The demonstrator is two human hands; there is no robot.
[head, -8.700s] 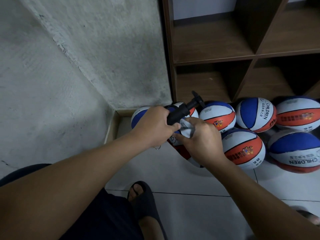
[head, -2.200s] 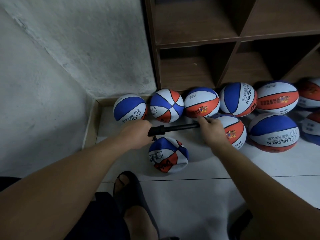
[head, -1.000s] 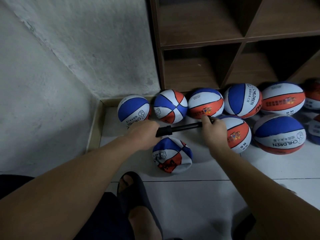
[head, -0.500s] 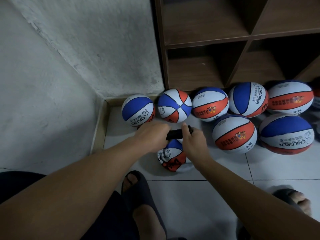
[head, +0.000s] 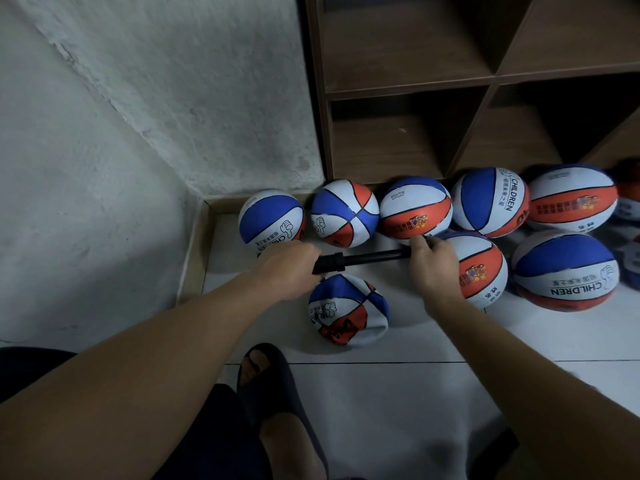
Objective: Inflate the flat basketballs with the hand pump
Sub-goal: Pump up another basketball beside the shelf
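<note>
Pump (head: pixel 363 259) lies level, left–right — left hand (head: pixel 289 268) and right hand (head: pixel 433 265) gripping ends.

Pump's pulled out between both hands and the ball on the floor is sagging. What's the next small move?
Probably push the right hand toward the left hand, driving the extended pump closed. The flat basketball below it looks wrinkled and slumped beside the round ones, so it likely needs more air. The needle connection is hidden.
</note>
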